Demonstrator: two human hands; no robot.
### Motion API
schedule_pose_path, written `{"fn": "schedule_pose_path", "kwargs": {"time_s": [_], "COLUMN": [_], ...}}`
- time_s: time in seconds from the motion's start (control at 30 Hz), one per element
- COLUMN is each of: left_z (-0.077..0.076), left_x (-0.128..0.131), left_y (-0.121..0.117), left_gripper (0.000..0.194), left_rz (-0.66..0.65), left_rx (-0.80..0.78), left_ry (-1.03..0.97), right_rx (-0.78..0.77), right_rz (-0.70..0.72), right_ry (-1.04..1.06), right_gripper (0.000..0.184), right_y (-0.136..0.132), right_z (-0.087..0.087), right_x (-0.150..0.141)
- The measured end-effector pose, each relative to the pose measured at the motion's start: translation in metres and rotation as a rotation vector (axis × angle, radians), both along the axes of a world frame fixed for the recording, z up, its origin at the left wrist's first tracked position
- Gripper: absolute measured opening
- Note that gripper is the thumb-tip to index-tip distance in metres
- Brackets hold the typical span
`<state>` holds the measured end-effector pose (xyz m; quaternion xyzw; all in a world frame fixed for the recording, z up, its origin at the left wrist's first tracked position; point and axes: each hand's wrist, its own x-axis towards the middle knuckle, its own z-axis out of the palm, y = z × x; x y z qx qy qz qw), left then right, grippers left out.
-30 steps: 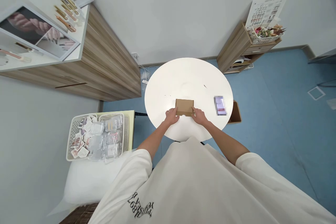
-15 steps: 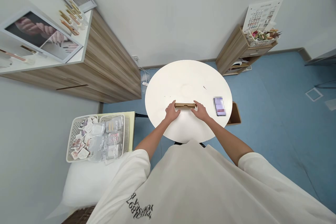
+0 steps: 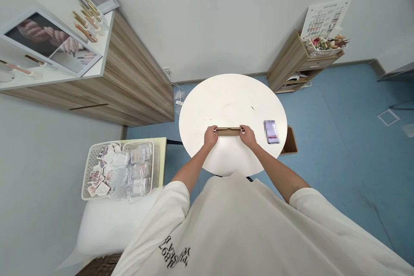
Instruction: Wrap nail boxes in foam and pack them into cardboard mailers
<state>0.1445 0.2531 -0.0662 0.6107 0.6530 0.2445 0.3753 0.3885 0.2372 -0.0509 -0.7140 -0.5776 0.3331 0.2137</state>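
Observation:
A small brown cardboard box (image 3: 228, 132) is on the near half of the round white table (image 3: 229, 95), its long side facing me. At its left end my left hand (image 3: 211, 136) is closed, with fingers bent around the corner. My right hand (image 3: 248, 135) grips the opposite end in the same way. The fingertips are partly hidden behind the box ends. To the right of my right hand lies a phone (image 3: 271, 132), its screen blurred out.
At left, white baskets (image 3: 86, 181) hold cards and clear packs. A wooden cabinet (image 3: 139, 69) stands behind them. Against the far wall is a small wooden shelf (image 3: 286, 62) with a flower basket (image 3: 328, 47). A brown bin (image 3: 290, 141) sits beside the table on the right.
Both hands have shifted from resting at the box's ends with thumbs spread to fingers curled in around its corners. The box has stayed nearly in place.

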Motion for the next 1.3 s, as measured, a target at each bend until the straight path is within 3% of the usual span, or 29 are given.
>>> {"fn": "schedule_pose_path", "kwargs": {"time_s": [0.23, 0.77, 1.3], "left_z": [0.006, 0.032, 0.031], "left_x": [0.004, 0.009, 0.01], "left_y": [0.004, -0.002, 0.001], "left_gripper": [0.032, 0.039, 0.039], "left_rz": [-0.049, -0.182, -0.197], "left_rx": [0.008, 0.04, -0.017], "left_ry": [0.064, 0.294, 0.309], "right_rx": [0.027, 0.05, 0.074], "right_rz": [0.021, 0.159, 0.2], "right_ry": [-0.094, -0.247, -0.225], "right_gripper": [0.035, 0.049, 0.052], "right_y": [0.004, 0.0, -0.006], "right_z": [0.003, 0.004, 0.003], "right_x": [-0.004, -0.008, -0.005]}}
